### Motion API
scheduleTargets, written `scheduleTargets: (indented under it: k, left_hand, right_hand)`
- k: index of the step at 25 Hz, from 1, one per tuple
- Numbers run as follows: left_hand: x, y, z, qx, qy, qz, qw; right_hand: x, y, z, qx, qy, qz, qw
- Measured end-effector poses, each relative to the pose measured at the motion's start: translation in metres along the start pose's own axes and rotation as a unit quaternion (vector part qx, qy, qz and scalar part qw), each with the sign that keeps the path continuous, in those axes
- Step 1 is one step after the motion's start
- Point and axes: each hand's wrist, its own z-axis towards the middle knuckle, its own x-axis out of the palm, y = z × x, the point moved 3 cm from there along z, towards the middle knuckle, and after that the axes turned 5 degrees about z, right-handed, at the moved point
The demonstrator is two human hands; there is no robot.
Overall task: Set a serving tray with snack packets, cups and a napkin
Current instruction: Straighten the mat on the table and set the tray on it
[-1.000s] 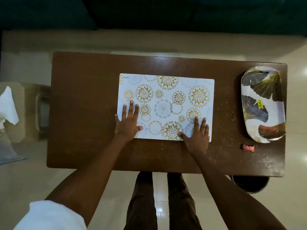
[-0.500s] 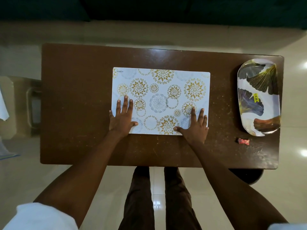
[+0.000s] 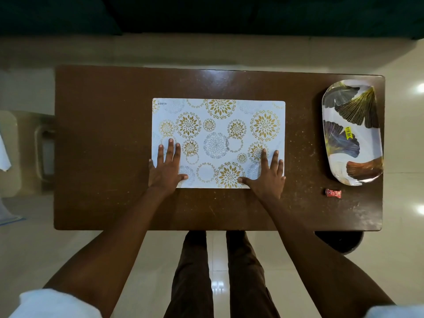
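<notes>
On the table (image 3: 103,138), left hand (image 3: 165,172) and right hand (image 3: 269,179) press flat, fingers straight, on near corners of the placemat (image 3: 218,134). At 3 o'clock lies the serving tray (image 3: 364,154), a red packet (image 3: 333,193) near its 6 o'clock

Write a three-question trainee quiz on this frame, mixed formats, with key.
1. True or false: the tray holds cups.
2. Where does the red packet lie? A: on the tray. B: on the table, beside the tray's near end. C: on the placemat.
3. Fill in: the left hand and right hand rest with straight fingers on the ____.
Key: 1 false, the tray is empty. 2 B. 3 placemat.
</notes>
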Motion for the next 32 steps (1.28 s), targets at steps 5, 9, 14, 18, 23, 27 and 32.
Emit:
scheduleTargets:
  k: [5,9,14,18,23,27,32]
  left_hand:
    - [0.004,-0.002,-0.005,-0.001,-0.001,0.004,1.000]
    - [0.002,-0.003,-0.005,0.000,0.003,0.001,1.000]
    - [0.000,-0.004,-0.006,-0.001,0.006,0.004,1.000]
    - [-0.001,-0.004,-0.007,-0.003,0.012,-0.001,1.000]
    - [-0.008,-0.007,-0.009,-0.011,0.015,-0.023,1.000]
    - [-0.024,-0.028,-0.002,0.003,-0.004,-0.034,0.999]
    - [-0.090,-0.116,0.036,0.076,-0.053,-0.048,0.995]
  right_hand:
    - [0.002,-0.005,-0.003,-0.003,-0.002,0.002,1.000]
    - [0.002,-0.005,-0.004,-0.002,-0.004,-0.001,1.000]
    - [0.002,-0.005,-0.003,-0.001,-0.003,0.001,1.000]
    - [0.004,-0.005,-0.002,-0.001,0.000,-0.002,1.000]
    - [0.001,-0.006,-0.002,-0.008,0.007,-0.001,1.000]
    - [-0.022,-0.022,0.007,-0.001,-0.022,0.030,0.999]
    - [-0.091,-0.092,0.025,0.059,-0.124,0.096,0.986]
